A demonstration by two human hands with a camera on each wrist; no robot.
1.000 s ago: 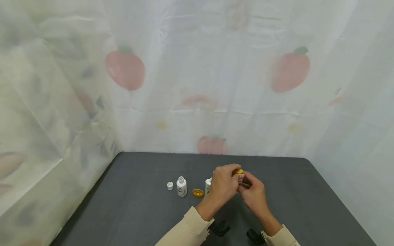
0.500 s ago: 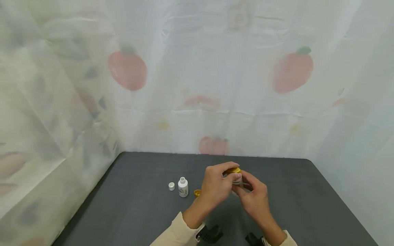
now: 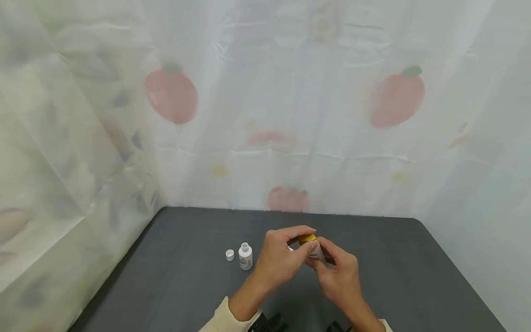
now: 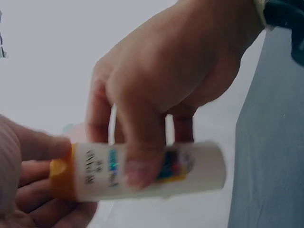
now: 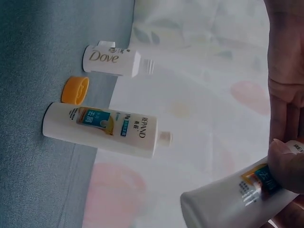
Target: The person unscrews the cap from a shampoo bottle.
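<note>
My left hand (image 3: 275,256) pinches the orange cap (image 4: 61,178) of a small white shampoo bottle (image 4: 199,171). Around the body of that bottle curl the fingers of my right hand (image 3: 340,274). In the left wrist view the bottle lies sideways, its cap end to the left; cap and bottle touch. The right wrist view shows a matching white bottle (image 5: 99,128) without a cap, standing on the table. Beside it lies a loose orange cap (image 5: 75,90). In the head view my left hand hides that cap and most of the bottle.
Left of my hands stands an uncapped white Dove bottle (image 3: 245,257). A small white cap (image 3: 230,254) lies just left of it. The dark grey table (image 3: 186,276) meets a fruit-print curtain (image 3: 311,184) at the back, with more curtain at both sides.
Both hands and the held bottle have shifted left in the head view. My left hand now covers the loose orange cap and most of the standing bottle. The Dove bottle stays put.
</note>
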